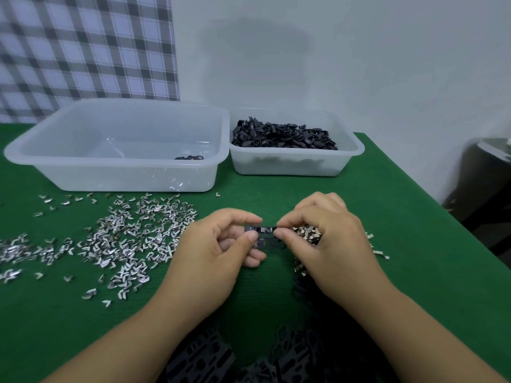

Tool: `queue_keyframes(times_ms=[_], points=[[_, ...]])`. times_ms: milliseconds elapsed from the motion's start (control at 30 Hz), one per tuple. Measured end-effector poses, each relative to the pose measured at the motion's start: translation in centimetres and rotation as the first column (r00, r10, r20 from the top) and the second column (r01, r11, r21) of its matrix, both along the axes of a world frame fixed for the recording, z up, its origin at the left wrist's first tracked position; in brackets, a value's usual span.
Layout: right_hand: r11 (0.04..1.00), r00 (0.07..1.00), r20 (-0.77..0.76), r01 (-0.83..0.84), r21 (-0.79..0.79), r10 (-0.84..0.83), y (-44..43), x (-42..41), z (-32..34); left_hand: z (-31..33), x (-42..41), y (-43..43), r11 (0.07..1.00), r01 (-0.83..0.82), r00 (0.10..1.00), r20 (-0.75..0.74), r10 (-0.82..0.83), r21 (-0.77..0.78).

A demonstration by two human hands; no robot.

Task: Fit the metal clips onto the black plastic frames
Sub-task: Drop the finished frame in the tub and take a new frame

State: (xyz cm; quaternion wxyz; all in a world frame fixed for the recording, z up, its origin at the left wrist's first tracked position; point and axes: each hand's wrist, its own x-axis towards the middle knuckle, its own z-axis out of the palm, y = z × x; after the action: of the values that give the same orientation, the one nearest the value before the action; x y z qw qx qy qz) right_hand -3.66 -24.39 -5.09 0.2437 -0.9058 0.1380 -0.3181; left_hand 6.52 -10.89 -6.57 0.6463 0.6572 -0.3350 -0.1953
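Note:
Both hands hold one small black plastic frame [262, 233] above the green table. My left hand [218, 244] pinches its left end between thumb and fingers. My right hand [326, 239] pinches its right end with thumb and forefinger; several metal clips [307, 234] show under its curled fingers. A wide scatter of loose silver metal clips [130, 236] lies on the table to the left. More black frames [204, 357] lie in a pile at the near edge between my forearms.
A large translucent tub [116, 172] stands at the back left with a few dark parts [190, 157] inside. A smaller tub [293, 164] beside it is heaped with black plastic parts [282, 135]. The table's right edge [431, 200] runs diagonally; a dark object [486, 178] stands beyond it.

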Motion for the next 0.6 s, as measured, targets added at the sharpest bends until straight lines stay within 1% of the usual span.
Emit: queue_keyframes(times_ms=[100,233,367,600], points=[[0.998,0.999,-0.042,0.013,0.06,-0.01,0.09,0.06,0.1,-0.05,0.07,0.05,1.0,-0.013,0.999,-0.032,0.012,-0.006],[0.992,0.998,-0.056,0.026,0.122,-0.02,0.29,0.09,0.37,0.15,-0.1,0.03,0.999,-0.007,0.997,-0.071,0.004,-0.032],[0.977,0.998,-0.06,0.007,0.211,0.006,0.55,0.12,0.74,0.35,-0.24,-0.03,0.999,-0.012,0.996,-0.086,0.01,-0.034],[0.969,0.997,-0.076,0.005,0.245,0.014,0.69,0.21,1.0,0.8,-0.41,-0.04,0.999,-0.028,0.998,-0.058,0.027,-0.028]])
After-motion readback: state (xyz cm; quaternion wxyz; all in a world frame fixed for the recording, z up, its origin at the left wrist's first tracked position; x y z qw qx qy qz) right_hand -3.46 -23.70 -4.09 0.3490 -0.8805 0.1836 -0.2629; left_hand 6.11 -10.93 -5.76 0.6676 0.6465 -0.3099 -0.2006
